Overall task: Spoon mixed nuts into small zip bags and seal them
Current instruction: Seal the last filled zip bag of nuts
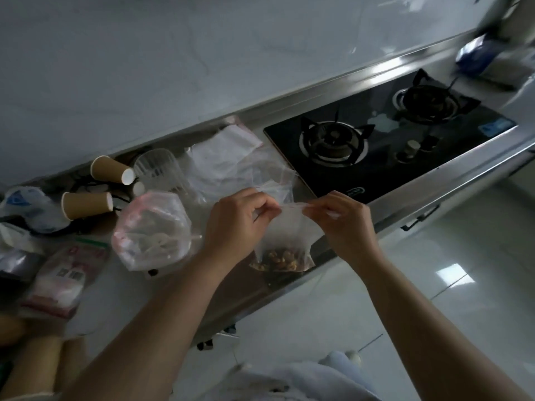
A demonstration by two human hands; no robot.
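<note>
Head view: both hands, left (234, 224) and right (346, 224), pinching nut-filled zip bag (285, 241); labels unreadable.

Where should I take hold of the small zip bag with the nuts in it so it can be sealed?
Grip the small zip bag at the two ends of its top zip strip, one hand coming in from each side, as the left hand and right hand do now. The nuts weigh the bottom down, so it hangs straight, zip taut.

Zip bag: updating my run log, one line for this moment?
phase: sealing | left hand, right hand: pinch zip bag top | nuts: inside
</note>
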